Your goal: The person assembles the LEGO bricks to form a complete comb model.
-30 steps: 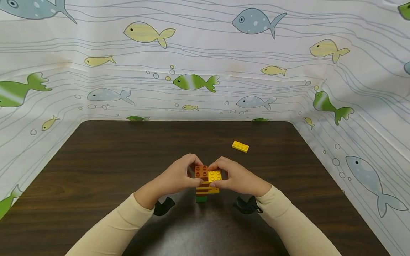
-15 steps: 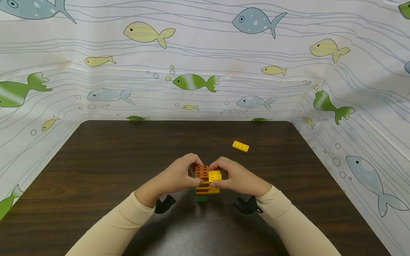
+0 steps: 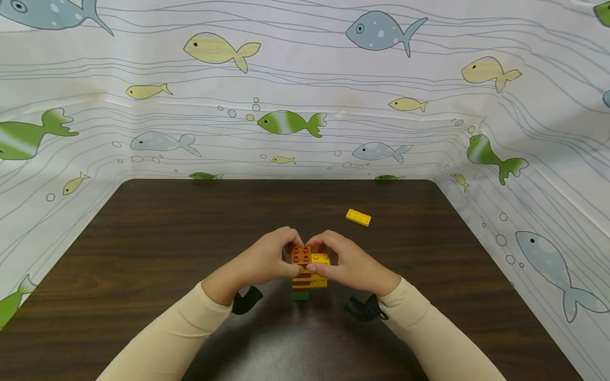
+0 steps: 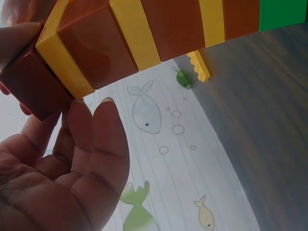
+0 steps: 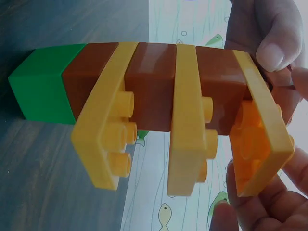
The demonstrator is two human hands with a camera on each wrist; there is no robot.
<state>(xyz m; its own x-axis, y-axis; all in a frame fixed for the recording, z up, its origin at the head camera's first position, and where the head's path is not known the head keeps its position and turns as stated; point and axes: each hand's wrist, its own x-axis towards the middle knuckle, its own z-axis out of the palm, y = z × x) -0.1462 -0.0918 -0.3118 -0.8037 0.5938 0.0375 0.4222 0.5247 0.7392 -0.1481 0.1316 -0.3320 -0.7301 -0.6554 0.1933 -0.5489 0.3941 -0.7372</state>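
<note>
A tower of toy building bricks (image 5: pixel 151 86) stands upright on the dark table between both hands. It has a green brick (image 3: pixel 300 296) at the base, then brown bricks alternating with three yellow plates (image 5: pixel 185 120) that jut out to the right. My left hand (image 3: pixel 264 259) grips the brown top brick (image 3: pixel 301 256), thumb on the near side and fingers behind. The right hand (image 3: pixel 350 264) curls round the tower's top from the other side, its thumb tip beside the left thumb. Its fingers reach behind the uppermost yellow plate (image 5: pixel 264 134).
One loose yellow plate (image 3: pixel 358 217), studs up, lies on the table (image 3: pixel 190 227) beyond the right hand. Fish-patterned white sheeting (image 3: pixel 295 79) walls off the back and both sides. Black wrist devices (image 3: pixel 366 308) hang under both wrists.
My right hand has shifted slightly left, its thumb and fingertips sliding from the yellow plate toward the brown top brick. The left hand has barely moved.
</note>
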